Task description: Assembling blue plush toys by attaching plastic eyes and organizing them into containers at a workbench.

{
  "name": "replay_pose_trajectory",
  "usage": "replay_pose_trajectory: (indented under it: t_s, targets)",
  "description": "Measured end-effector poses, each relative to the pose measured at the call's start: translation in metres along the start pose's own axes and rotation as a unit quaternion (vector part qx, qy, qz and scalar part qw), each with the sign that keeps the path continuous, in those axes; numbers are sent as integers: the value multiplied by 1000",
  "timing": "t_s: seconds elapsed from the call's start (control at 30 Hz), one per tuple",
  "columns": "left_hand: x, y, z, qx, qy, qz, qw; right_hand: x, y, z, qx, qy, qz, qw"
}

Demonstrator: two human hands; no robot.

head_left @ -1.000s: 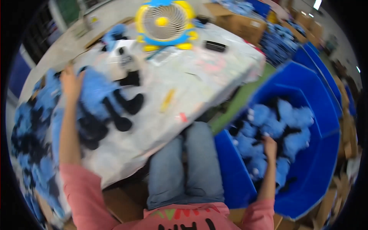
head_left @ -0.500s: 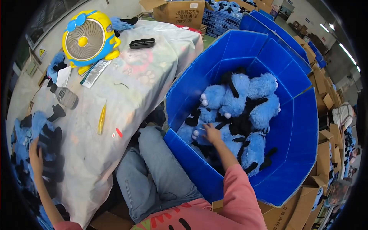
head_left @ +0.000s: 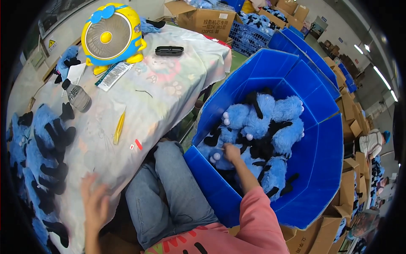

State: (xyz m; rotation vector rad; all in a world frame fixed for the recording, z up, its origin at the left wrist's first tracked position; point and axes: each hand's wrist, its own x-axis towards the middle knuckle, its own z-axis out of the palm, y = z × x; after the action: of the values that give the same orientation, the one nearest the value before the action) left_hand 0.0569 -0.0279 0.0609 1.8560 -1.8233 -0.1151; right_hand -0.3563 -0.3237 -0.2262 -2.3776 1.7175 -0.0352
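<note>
Blue plush toys [head_left: 258,127], with black limbs and white bead eyes, heaped in the big blue bin [head_left: 325,139] at your right. Your right hand [head_left: 231,153] is down among them, fingers curled onto one toy near the bin's near wall; whether it has truly gripped the toy or only rests on it, you cannot tell from this view. The heap is soft, tangled, arms and legs crossing, so a single toy looks likely to drag its neighbours when lifted.

Second lot: more blue toys [head_left: 40,144] lying in a row along the left edge of the desk [head_left: 169,80], on its pale printed cloth. Your left hand [head_left: 96,203] hovers blurred over the desk's near edge, fingers spread, holding nothing.

Progress, as judged: the bin holds many toys and the desk holds a fair number, so the work looks midway, with much left in the bin.

Other items on the desk: yellow fan [head_left: 111,36], clear bottle [head_left: 77,96], yellow pen-like tool [head_left: 119,127], black case [head_left: 169,51], printed leaflet [head_left: 113,75].
</note>
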Motion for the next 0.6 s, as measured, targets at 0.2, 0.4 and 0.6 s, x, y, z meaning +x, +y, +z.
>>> replay_pose_trajectory:
  t_s: [0.2, 0.4, 0.6]
  targets:
    - [23, 60, 68, -300, -120, 49, 945, -56, -44, -170, 370, 284, 35, 884]
    - [45, 118, 104, -523, 4, 48, 851, -150, -192, -278, 395, 404, -123, 816]
    - [36, 99, 64, -621, 193, 0, 759, -190, -302, -287, 353, 287, -391, 800]
